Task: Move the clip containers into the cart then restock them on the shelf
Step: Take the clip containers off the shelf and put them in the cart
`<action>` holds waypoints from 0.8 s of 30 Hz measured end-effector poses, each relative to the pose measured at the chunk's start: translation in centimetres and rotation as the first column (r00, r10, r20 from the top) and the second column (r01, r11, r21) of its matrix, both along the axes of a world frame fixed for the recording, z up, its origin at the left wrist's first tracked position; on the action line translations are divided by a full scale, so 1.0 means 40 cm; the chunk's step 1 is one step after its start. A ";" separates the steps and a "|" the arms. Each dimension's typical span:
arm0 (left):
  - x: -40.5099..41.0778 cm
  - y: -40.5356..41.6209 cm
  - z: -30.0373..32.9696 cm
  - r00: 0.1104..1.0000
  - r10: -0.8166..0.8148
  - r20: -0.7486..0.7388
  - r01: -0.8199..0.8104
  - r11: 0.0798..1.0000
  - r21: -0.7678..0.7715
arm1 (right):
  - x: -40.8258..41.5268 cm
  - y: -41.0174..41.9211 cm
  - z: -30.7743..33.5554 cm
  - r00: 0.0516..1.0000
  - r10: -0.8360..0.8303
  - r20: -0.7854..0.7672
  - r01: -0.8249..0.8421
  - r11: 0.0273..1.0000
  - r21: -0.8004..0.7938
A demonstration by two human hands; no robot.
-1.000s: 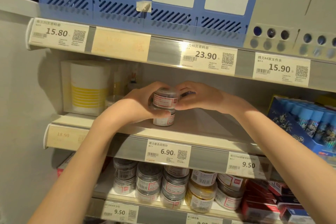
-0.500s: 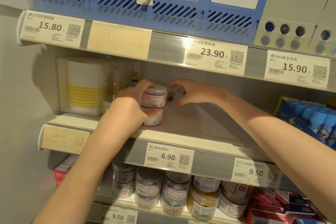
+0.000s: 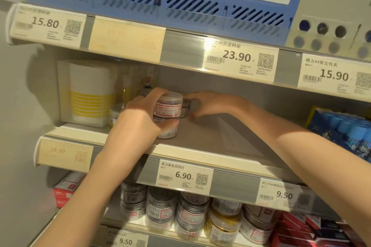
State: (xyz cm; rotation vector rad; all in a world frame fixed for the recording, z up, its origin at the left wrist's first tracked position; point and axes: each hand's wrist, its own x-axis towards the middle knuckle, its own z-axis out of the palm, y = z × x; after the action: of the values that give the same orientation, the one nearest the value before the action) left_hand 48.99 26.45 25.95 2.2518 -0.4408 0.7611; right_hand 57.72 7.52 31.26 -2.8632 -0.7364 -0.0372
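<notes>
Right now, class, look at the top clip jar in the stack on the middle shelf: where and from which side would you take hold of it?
Take the top jar round its side wall just under the lid, coming from the open shelf front. It is a short upright cylinder stacked on another jar, so a side wrap, as the left hand shows, probably lifts it without toppling the stack.

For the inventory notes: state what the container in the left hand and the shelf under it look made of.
Top clip container: clear glossy plastic, seemingly; contents show through its wall, red-bordered paper label. Shelf: probably painted metal, matte beige and smooth, though laminate is possible.
</notes>
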 end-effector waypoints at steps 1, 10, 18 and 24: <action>-0.001 0.000 0.001 1.000 -0.002 0.001 0.002 1.000 -0.001 | -0.002 -0.007 0.002 1.000 -0.015 -0.009 0.015 1.000 -0.017; 0.004 -0.013 0.033 0.987 -0.030 -0.158 0.048 0.992 0.113 | -0.095 -0.103 -0.009 0.994 -0.060 -0.086 0.059 0.998 -0.019; 0.020 -0.051 0.054 0.975 -0.053 -0.218 0.094 0.979 0.182 | -0.200 -0.165 -0.012 0.995 -0.070 -0.071 0.074 0.996 0.050; 0.016 -0.057 0.057 0.968 -0.118 -0.223 0.149 0.981 0.126 | -0.220 -0.166 -0.012 0.995 -0.072 -0.075 0.078 0.994 0.078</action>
State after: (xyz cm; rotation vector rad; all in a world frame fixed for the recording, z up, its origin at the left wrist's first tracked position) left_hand 49.64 24.15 28.22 2.3762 -0.5509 0.4231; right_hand 48.94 0.87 30.78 -2.7974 -0.5995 0.0257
